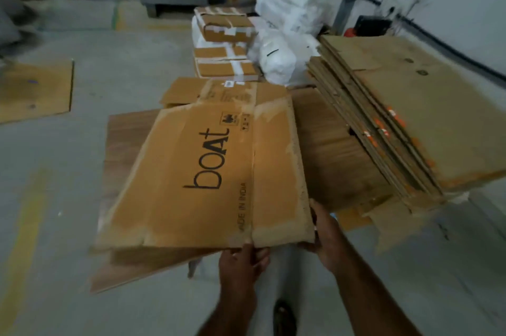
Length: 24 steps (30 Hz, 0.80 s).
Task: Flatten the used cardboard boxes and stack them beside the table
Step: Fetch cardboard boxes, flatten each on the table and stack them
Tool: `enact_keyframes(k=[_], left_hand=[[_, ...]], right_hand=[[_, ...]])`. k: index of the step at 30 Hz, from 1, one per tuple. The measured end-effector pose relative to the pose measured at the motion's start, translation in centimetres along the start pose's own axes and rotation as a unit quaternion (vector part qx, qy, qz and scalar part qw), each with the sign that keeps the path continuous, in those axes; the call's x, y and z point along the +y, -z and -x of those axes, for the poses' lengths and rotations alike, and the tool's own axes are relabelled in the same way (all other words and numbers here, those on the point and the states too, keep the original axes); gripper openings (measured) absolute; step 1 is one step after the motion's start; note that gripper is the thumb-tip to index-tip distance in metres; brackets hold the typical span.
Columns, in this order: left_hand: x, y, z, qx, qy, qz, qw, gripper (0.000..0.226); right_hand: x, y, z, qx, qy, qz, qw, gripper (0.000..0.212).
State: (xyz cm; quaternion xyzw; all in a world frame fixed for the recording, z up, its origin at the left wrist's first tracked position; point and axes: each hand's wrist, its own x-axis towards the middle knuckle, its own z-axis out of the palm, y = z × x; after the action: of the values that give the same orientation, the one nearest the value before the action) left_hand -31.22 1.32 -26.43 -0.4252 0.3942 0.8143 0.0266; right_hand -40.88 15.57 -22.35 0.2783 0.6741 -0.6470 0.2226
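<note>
Both hands hold the flattened boat box point(208, 177) by its near edge: the left hand point(242, 261) pinches the middle of that edge, the right hand point(324, 237) clasps the near right corner. The box lies away from the grip over the wooden table point(123, 149), long axis running away. The cardboard stack point(405, 105) sits to the right, nearer the right hand

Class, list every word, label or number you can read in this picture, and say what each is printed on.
"boAt": on the flattened box gripped by both hands.
"MADE IN INDIA" (first letter obscured): same box, along the fold.
Symbol panel by the logo: too blurred.
Label on the cardboard behind: too small.
</note>
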Motion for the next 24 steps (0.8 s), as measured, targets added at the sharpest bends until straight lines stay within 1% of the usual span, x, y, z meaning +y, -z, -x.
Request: enact_keyframes(k=[1, 2, 4, 6, 8, 10, 12, 14, 16, 17, 19, 20, 22, 24], left_hand=[[-1.3, -1.6, 0.5, -0.016, 0.006, -0.007, 1.0, 0.017], [-2.3, -2.8, 0.9, -0.03, 0.011, -0.015, 0.999, 0.017], [-3.7, -5.0, 1.4, -0.05, 0.028, -0.034, 0.998, 0.022], [-4.6, -6.6, 1.5, -0.063, 0.048, -0.061, 0.995, 0.025], [-5.1, -8.2, 1.3, -0.049, 0.077, -0.096, 0.991, 0.019], [-5.9, -9.5, 0.8, -0.038, 0.105, -0.12, 0.986, 0.016], [-6.3, -9.8, -0.1, -0.023, 0.124, -0.123, 0.984, 0.03], [-6.3, -9.0, -1.2, 0.026, 0.125, -0.087, 0.988, 0.044], [-5.7, -7.2, -1.5, 0.093, 0.093, -0.006, 0.991, 0.047], [-5.3, -6.3, -1.7, 0.106, 0.073, 0.039, 0.991, 0.046], [-5.0, -5.7, -1.4, 0.1, 0.037, 0.106, 0.989, 0.046], [-4.9, -5.7, -1.3, 0.094, 0.01, 0.134, 0.986, 0.049], [-4.3, -7.3, -0.8, 0.11, -0.062, 0.178, 0.976, 0.055], [-3.7, -8.1, -0.7, 0.116, -0.116, 0.18, 0.97, 0.054]], right_hand=[[0.4, 1.5, 0.8, -0.006, -0.007, -0.071, 0.997, 0.041], [0.8, 2.8, 1.3, -0.008, 0.0, -0.114, 0.993, 0.042], [1.4, 5.4, 0.8, 0.014, 0.021, -0.147, 0.989, 0.036], [2.1, 7.5, -0.8, 0.028, 0.001, -0.157, 0.987, 0.029], [2.9, 9.1, -2.7, 0.03, -0.019, -0.166, 0.986, 0.032], [3.2, 10.9, -4.5, 0.05, -0.013, -0.136, 0.989, 0.031], [2.6, 12.5, -5.7, 0.055, -0.015, -0.131, 0.99, 0.029], [1.7, 14.1, -6.9, 0.053, -0.008, -0.136, 0.989, 0.024], [0.7, 15.7, -7.9, 0.048, 0.002, -0.142, 0.989, 0.022], [0.3, 16.3, -8.4, 0.044, 0.004, -0.148, 0.988, 0.024], [-0.5, 17.0, -9.1, 0.031, 0.003, -0.173, 0.984, 0.03], [-0.9, 17.0, -9.2, 0.021, -0.001, -0.19, 0.981, 0.03], [-1.7, 17.0, -9.0, -0.001, 0.0, -0.214, 0.977, 0.026], [-2.6, 17.0, -8.8, -0.014, 0.027, -0.193, 0.981, 0.026]])
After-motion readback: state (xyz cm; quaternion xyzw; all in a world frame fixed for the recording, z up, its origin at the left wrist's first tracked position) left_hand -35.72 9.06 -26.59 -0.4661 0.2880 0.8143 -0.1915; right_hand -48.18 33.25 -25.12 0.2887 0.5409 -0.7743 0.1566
